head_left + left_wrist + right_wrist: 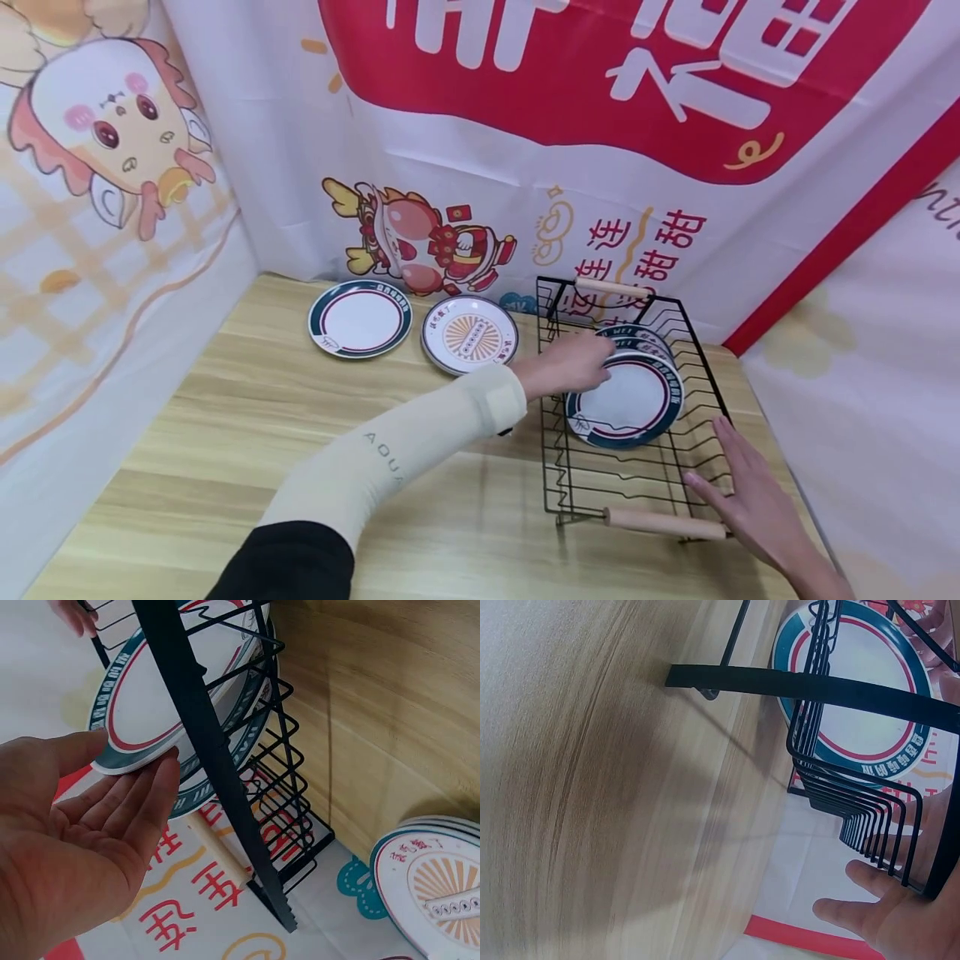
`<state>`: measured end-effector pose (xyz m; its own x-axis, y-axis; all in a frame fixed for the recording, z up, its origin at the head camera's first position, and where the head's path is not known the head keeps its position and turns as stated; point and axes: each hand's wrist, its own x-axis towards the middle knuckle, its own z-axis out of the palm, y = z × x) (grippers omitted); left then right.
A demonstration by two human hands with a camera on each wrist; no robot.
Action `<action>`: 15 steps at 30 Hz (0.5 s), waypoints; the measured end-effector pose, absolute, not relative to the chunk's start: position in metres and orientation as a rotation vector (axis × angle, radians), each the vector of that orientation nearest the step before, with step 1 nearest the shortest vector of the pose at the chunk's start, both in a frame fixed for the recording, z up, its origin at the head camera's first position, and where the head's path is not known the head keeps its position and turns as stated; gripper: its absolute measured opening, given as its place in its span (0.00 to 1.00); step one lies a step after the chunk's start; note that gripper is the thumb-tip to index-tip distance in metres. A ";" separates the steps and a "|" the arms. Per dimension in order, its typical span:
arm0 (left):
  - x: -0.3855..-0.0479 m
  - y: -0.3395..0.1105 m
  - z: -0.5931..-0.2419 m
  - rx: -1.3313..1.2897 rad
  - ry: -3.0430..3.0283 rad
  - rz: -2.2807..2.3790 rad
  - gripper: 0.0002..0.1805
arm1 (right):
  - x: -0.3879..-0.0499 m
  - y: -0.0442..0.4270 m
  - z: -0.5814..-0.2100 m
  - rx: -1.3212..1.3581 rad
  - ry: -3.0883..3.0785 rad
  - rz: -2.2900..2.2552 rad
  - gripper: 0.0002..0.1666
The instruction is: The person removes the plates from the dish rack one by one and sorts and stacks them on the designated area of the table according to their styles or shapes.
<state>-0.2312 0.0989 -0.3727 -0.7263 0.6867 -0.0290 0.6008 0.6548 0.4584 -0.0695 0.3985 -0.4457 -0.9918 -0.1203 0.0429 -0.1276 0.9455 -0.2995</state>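
Observation:
My left hand (567, 365) pinches the upper left rim of a white plate (626, 398) with a green band and red ring. In the left wrist view, the thumb lies on one face of this plate (154, 712) and the fingers on the other. It stands tilted in a black wire dish rack (780, 682). Behind it, similar green-rimmed plates (643, 335) stand in the rack, partly hidden. My right hand (761, 500) rests against the rack's right side near the front corner, fingers extended; some fingers show behind the wires in the right wrist view.
Left of the rack, a stack of plates with an orange sunburst (469, 335) lies on the wooden table (300, 433). Further left lies a green-rimmed plate (360, 319). Wooden handles (663, 523) cross the rack's ends. Printed cloth (465, 150) hangs behind.

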 end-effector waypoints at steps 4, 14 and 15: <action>-0.233 0.105 -0.376 1.013 2.645 0.636 0.15 | -0.069 0.398 -0.445 0.189 -3.083 0.468 0.60; -0.238 0.119 -0.387 0.918 2.651 0.515 0.15 | -0.069 0.399 -0.444 0.160 -3.122 0.423 0.60; -0.237 0.119 -0.387 0.907 2.652 0.523 0.15 | -0.069 0.399 -0.444 0.159 -3.128 0.417 0.60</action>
